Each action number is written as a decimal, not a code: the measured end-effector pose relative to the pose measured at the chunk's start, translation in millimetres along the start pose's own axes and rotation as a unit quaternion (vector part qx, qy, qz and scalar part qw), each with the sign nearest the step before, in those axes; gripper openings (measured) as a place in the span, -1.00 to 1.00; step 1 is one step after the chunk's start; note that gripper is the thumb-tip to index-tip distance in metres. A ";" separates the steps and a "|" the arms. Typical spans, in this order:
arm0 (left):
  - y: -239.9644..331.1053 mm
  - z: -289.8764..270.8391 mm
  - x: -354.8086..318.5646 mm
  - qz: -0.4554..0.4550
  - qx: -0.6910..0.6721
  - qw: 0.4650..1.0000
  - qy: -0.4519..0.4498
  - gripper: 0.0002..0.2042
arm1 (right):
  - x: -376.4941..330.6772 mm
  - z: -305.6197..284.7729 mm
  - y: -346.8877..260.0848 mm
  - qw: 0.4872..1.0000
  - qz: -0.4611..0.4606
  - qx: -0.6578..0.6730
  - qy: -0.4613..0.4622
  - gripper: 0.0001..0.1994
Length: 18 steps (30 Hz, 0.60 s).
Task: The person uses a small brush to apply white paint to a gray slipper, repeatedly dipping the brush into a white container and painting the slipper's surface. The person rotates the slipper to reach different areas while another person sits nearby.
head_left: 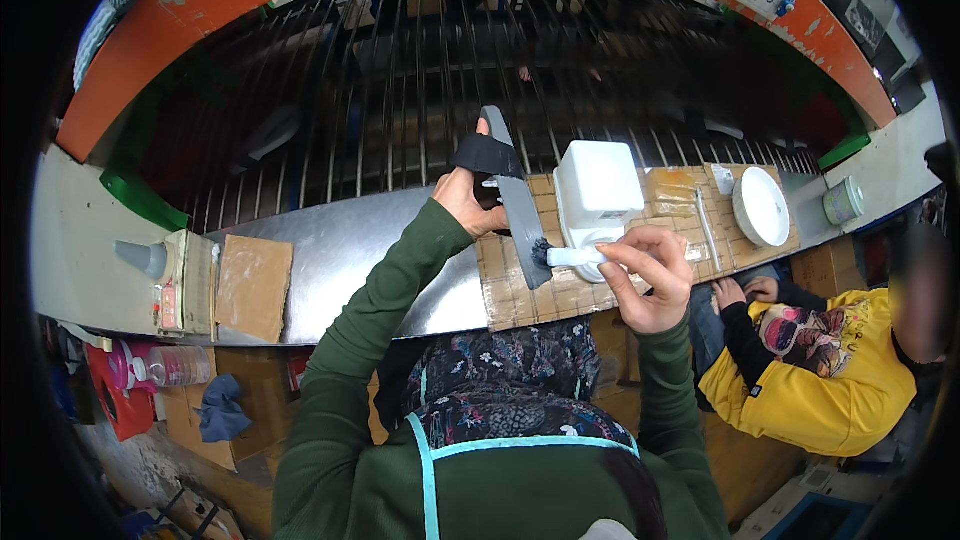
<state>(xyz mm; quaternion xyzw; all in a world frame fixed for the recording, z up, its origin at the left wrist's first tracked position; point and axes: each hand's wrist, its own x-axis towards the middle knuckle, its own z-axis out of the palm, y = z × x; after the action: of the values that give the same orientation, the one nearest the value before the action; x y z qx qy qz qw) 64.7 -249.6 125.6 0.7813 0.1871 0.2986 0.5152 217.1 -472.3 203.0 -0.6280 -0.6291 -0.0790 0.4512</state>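
Observation:
My left hand [464, 202] holds a long grey sole-shaped piece [515, 200] with a black strap across its upper end, tilted upright over the counter. My right hand [648, 275] grips a small brush with a white handle [572, 257]. The brush's black bristles [541, 254] touch the lower part of the grey piece. Both hands are above the cardboard-covered part of the counter [520, 295].
A white box-shaped container [598, 190] stands just behind the brush. A white bowl [760, 206] and a small round tin [843, 200] sit to the right. A metal counter [340, 260] holds a cardboard piece [254, 285]. A person in a yellow top [830, 370] sits at my right.

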 end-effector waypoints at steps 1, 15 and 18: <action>-0.2 2.1 1.4 0.004 -0.012 1.000 0.002 0.36 | 1.8 -1.2 0.5 1.000 -0.008 -0.005 0.001 -0.75; 13.6 9.9 1.5 -0.161 -0.167 0.973 -0.012 -0.47 | 23.6 -5.8 -1.4 0.998 -0.052 0.003 0.020 -0.73; 5.2 14.3 1.7 -0.157 -0.233 0.960 -0.014 -0.55 | 29.9 -5.5 -3.6 0.997 -0.068 0.002 0.020 -0.73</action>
<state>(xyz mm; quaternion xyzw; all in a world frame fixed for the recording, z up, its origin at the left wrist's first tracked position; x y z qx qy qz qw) 75.3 -260.5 126.7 0.6050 0.2252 0.2382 0.7256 222.5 -455.2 227.9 -0.5815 -0.6611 -0.1211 0.4584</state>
